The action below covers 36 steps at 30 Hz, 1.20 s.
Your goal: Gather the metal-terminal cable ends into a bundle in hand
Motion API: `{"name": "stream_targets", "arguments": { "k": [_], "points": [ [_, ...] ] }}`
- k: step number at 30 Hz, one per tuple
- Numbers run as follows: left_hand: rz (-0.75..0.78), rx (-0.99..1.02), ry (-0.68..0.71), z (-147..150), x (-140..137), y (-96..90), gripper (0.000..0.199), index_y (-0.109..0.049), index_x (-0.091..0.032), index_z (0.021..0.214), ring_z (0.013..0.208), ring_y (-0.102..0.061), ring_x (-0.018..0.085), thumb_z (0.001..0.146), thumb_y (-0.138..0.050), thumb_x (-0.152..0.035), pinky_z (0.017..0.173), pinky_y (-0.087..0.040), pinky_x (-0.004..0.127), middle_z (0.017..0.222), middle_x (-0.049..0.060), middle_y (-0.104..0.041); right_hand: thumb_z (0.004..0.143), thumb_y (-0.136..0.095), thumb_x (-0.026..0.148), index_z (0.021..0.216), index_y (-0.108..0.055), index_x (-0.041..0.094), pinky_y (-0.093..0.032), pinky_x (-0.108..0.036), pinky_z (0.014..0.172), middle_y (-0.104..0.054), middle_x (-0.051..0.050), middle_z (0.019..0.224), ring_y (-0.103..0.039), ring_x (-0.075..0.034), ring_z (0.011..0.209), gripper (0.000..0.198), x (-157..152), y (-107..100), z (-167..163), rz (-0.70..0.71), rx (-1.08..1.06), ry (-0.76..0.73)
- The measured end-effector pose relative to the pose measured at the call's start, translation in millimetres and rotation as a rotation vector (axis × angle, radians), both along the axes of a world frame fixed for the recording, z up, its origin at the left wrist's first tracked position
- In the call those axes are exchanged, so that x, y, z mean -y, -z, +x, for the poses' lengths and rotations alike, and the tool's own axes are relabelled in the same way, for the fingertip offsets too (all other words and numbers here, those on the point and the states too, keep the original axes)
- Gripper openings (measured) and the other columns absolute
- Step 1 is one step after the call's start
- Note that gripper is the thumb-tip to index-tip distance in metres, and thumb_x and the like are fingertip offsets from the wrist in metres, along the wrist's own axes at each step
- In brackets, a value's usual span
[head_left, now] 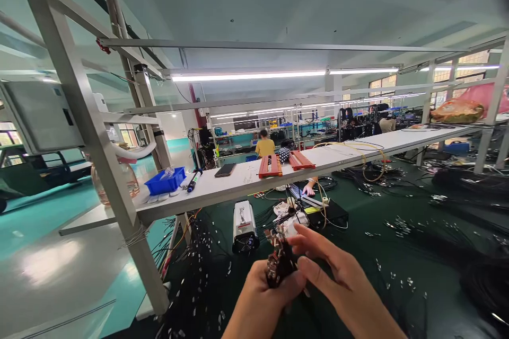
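Two hands on connector bundle [279, 260]: left hand [260, 296] grip clasps base, right hand [338, 275] fingertips pinch top.

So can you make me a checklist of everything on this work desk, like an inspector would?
Surface: dark green bench mat, with a long white shelf above it.
Job's things: bunch of small dark connector ends with metal tips, held up over the mat.
Clutter: grey box-shaped tool; on the shelf, blue plastic bin, black phone, two red slotted holders.
Grippers: left hand closed around the bunch; right hand pinching at it with its fingertips.
Cables: black wire bundles across the mat; a yellowish cable loop on the shelf.
Surroundings: factory hall, strip light, person in a yellow shirt at another bench.
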<state>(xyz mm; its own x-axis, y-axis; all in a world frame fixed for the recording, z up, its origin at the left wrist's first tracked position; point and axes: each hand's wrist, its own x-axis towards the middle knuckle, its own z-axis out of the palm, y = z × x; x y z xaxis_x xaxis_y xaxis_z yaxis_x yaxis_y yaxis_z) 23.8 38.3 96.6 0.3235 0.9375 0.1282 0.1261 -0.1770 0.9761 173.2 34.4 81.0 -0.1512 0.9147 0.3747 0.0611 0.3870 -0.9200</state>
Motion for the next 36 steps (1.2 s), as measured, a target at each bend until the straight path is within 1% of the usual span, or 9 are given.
{"name": "stream_targets", "arguments": {
  "k": [4, 7, 10, 15, 18, 25, 28, 33, 36],
  "points": [
    [-0.066, -0.033, -0.184, -10.5, -2.0, 6.9, 0.039, -0.057, -0.015, 0.065, 0.040, -0.031, 0.007, 0.071, -0.068, -0.052, 0.041, -0.020, 0.023, 0.042, -0.007, -0.041, 0.082, -0.059, 0.027, 0.106, -0.070, 0.027, -0.050, -0.030, 0.079, -0.073, -0.001, 0.089, -0.065, -0.023, 0.082, 0.026, 5.6, 1.1, 8.1, -0.109, 0.220, -0.126],
    [-0.018, -0.037, -0.164, -12.0, -1.9, 9.4, 0.038, -0.062, -0.014, 0.077, 0.042, -0.034, 0.007, 0.074, -0.067, -0.051, 0.042, -0.022, 0.022, 0.044, -0.007, -0.042, 0.087, -0.051, 0.030, 0.098, -0.073, 0.026, -0.048, -0.032, 0.076, -0.072, -0.004, 0.090, -0.064, -0.023, 0.083, 0.025, 10.4, 2.6, 5.7, -0.004, 0.403, -0.020],
    [-0.003, -0.052, -0.142, -9.5, -0.3, 6.2, 0.035, -0.061, -0.014, 0.072, 0.042, -0.033, 0.007, 0.075, -0.065, -0.049, 0.041, -0.022, 0.022, 0.045, -0.007, -0.041, 0.088, -0.048, 0.032, 0.097, -0.071, 0.024, -0.046, -0.034, 0.075, -0.069, -0.007, 0.090, -0.061, -0.025, 0.084, 0.026, 11.5, 3.3, 3.4, 0.091, 0.529, 0.054],
    [0.035, -0.080, -0.070, -3.7, 6.6, -5.6, 0.027, -0.061, -0.015, 0.071, 0.047, -0.037, 0.008, 0.079, -0.064, -0.041, 0.045, -0.026, 0.022, 0.050, -0.006, -0.043, 0.089, -0.051, 0.040, 0.071, -0.069, 0.024, -0.040, -0.028, 0.063, -0.065, -0.001, 0.071, -0.056, -0.018, 0.066, 0.030, 11.7, 0.4, 7.3, 0.080, 0.486, 0.086],
    [0.064, -0.114, -0.091, -1.7, 11.2, -15.3, 0.028, -0.061, -0.017, 0.072, 0.048, -0.035, 0.007, 0.081, -0.063, -0.043, 0.046, -0.024, 0.022, 0.050, -0.007, -0.041, 0.089, -0.052, 0.039, 0.074, -0.070, 0.028, -0.038, -0.029, 0.069, -0.068, 0.003, 0.076, -0.057, -0.017, 0.070, 0.026, 12.8, -5.3, 14.6, 0.133, 0.509, 0.150],
    [0.032, -0.060, -0.055, 4.0, 15.9, -42.3, 0.031, -0.058, -0.017, 0.067, 0.047, -0.034, 0.006, 0.080, -0.064, -0.045, 0.043, -0.021, 0.021, 0.048, -0.007, -0.040, 0.069, -0.073, 0.039, 0.068, -0.070, 0.024, -0.041, -0.029, 0.064, -0.066, 0.003, 0.066, -0.058, -0.019, 0.069, 0.015, 3.0, -28.7, 34.3, -0.143, 0.328, -0.064],
    [0.017, -0.024, -0.034, 5.9, 16.3, -48.9, 0.038, -0.051, -0.017, 0.058, 0.044, -0.030, 0.005, 0.078, -0.065, -0.046, 0.042, -0.019, 0.021, 0.046, -0.007, -0.038, 0.069, -0.074, 0.036, 0.071, -0.070, 0.027, -0.041, -0.029, 0.067, -0.063, 0.004, 0.068, -0.057, -0.017, 0.069, 0.010, 5.2, -46.7, 38.2, -0.054, 0.429, -0.069],
    [-0.036, 0.077, -0.131, 5.6, 16.6, -59.3, 0.037, -0.062, -0.017, 0.072, 0.045, -0.032, 0.006, 0.069, -0.071, -0.052, 0.042, -0.020, 0.019, 0.048, -0.006, -0.039, 0.082, -0.063, 0.033, 0.072, -0.071, 0.027, -0.039, -0.030, 0.065, -0.067, 0.002, 0.075, -0.058, -0.018, 0.071, 0.014, 13.5, -66.1, 45.6, 0.174, 0.667, 0.011],
    [0.002, 0.070, -0.186, 2.6, 17.6, -70.1, 0.039, -0.062, -0.016, 0.064, 0.044, -0.035, 0.006, 0.064, -0.075, -0.053, 0.041, -0.024, 0.018, 0.046, -0.005, -0.041, 0.077, -0.068, 0.036, 0.070, -0.071, 0.026, -0.041, -0.029, 0.062, -0.069, 0.002, 0.075, -0.059, -0.019, 0.069, 0.013, 10.4, -58.0, 53.5, -0.016, 0.568, -0.099]
  ]
}}
